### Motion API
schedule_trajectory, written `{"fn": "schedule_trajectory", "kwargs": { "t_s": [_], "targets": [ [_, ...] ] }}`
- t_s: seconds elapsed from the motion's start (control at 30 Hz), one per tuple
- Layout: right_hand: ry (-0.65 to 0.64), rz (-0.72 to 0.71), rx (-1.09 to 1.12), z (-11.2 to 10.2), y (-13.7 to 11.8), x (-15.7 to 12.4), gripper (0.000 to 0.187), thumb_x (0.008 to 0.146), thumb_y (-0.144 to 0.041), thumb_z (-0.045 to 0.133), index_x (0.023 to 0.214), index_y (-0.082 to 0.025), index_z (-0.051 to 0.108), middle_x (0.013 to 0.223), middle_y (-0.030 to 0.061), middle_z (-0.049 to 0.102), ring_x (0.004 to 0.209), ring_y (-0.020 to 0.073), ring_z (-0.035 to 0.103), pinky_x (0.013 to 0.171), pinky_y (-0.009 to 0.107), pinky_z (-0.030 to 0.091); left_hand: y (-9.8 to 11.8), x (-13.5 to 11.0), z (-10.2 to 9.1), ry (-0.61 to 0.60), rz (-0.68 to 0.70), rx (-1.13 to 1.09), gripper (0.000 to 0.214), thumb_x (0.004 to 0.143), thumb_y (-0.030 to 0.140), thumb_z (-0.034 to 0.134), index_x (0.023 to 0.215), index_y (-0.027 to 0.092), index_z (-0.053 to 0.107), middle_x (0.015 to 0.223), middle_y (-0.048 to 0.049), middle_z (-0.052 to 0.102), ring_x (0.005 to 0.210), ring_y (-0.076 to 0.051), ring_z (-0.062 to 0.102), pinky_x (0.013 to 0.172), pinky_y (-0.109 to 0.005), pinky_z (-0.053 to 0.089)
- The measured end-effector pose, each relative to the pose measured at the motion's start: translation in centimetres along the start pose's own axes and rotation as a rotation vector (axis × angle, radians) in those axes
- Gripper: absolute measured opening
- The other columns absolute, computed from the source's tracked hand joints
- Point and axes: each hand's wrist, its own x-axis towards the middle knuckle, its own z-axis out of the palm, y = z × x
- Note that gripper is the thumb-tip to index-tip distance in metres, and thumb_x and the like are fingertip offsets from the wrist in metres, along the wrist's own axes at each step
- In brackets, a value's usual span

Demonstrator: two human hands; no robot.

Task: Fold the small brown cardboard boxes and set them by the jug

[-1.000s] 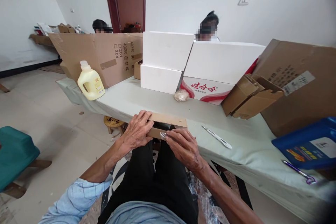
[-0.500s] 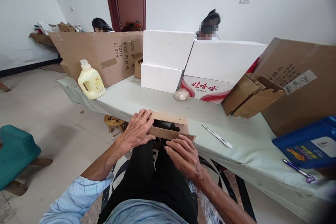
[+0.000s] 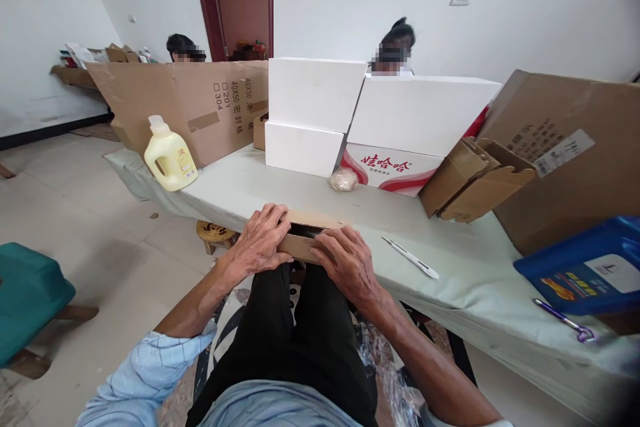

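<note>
A small brown cardboard box (image 3: 299, 248) rests at the table's near edge, above my lap, with its long side slit open and something dark inside. My left hand (image 3: 264, 238) grips its left end, fingers over the top and thumb along the front. My right hand (image 3: 347, 260) is closed over the right end, fingers bent at the opening and thumb against the front panel; its hold hides that end. To the right lies a white craft knife (image 3: 411, 257). Beyond the box sits a ball of crumpled clear wrap (image 3: 343, 179).
White boxes (image 3: 315, 95) and a large carton (image 3: 200, 107) line the back of the cloth-covered table (image 3: 230, 180). A yellow detergent bottle (image 3: 171, 157) stands left; folded cardboard (image 3: 475, 180), a blue jug (image 3: 580, 273) and a purple-handled peeler (image 3: 565, 320) are right. Two people sit behind.
My right hand has moved up and left, from below the box's front edge onto its right end, covering part of the opening. My left hand keeps its hold.
</note>
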Motion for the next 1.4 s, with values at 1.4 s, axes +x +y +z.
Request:
{"fn": "schedule_trajectory", "kwargs": {
  "t_s": [1.4],
  "targets": [
    [0.121,0.446,0.572,-3.7,-3.3,1.0,0.008,0.100,-0.025,0.077,0.094,-0.025,0.073,0.087,0.0015,0.073,0.078,0.0193,0.067,0.073,0.032,0.054,-0.3,0.8,0.3,0.017,-0.029,-0.205,0.041,0.084,0.036,0.090,0.117,0.023,0.068,0.152,-0.0163,0.060,0.144,-0.040,0.049,0.111,-0.057,0.046]
  ]
}}
